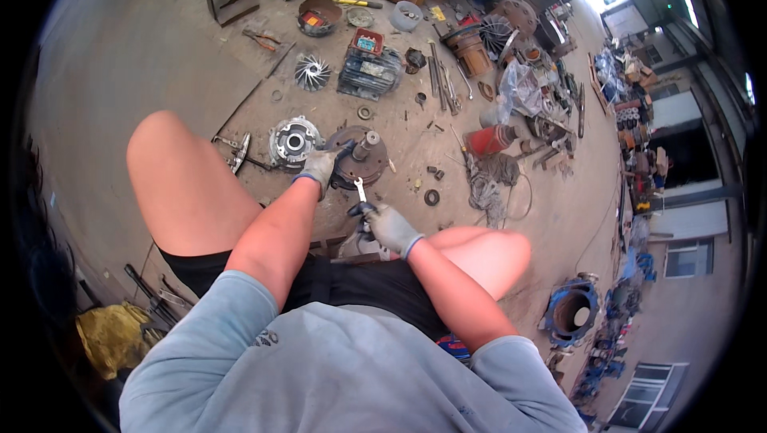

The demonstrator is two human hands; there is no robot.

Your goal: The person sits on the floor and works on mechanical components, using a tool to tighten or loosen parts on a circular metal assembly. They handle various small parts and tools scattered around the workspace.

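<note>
My left hand [319, 168], in a grey work glove with dark fingertips, grips the near left rim of a dark, round metal flange [353, 168]. A short shaft [371, 144] stands up from the flange. My right hand [393, 229], gloved too, is closed round a wrench [361, 188]. Its pale open-ended jaw points up, close to the flange's near edge. Left of the flange, a silver motor end cover [294, 143] with a round centre hole lies on the floor near my left fingers.
Beyond lie a finned motor housing [370, 72], a silver fan wheel [312, 73] and a bowl [318, 16]. Long tools [443, 77] and a red cylinder [490, 140] lie to the right. A gear puller [238, 152] lies by my left knee; a blue casing [571, 313] stands behind my right.
</note>
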